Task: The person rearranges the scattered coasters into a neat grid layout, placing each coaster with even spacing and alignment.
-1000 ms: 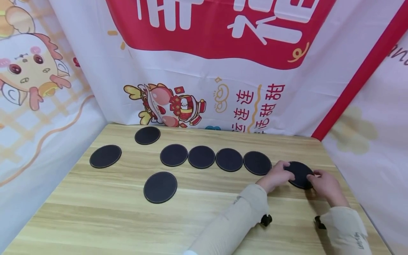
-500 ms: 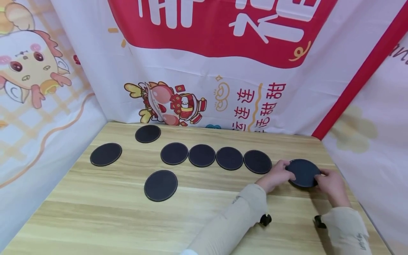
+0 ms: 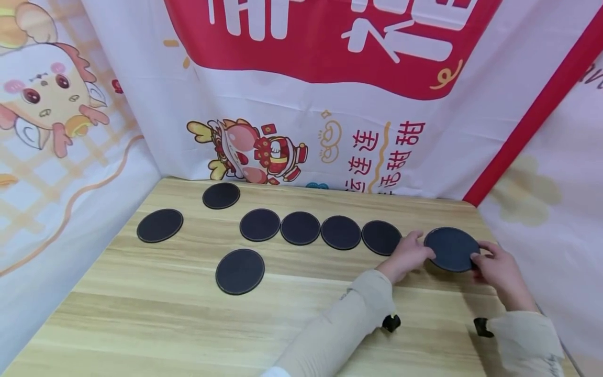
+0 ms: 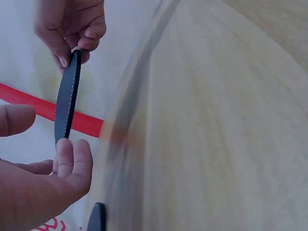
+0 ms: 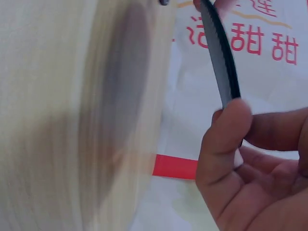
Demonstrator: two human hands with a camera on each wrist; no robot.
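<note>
Your right hand pinches the disc by its right edge; your left hand is spread, fingertips at the left edge. Disc is above the table, right of the four-disc row.

1. The white backdrop bears red characters, "连连" and "活甜甜".
2. Its red panel bears large white characters, cropped above.
3. The right-hand cloth shows cropped dark letters.
4. The right sleeve bears illegible lettering.
</note>
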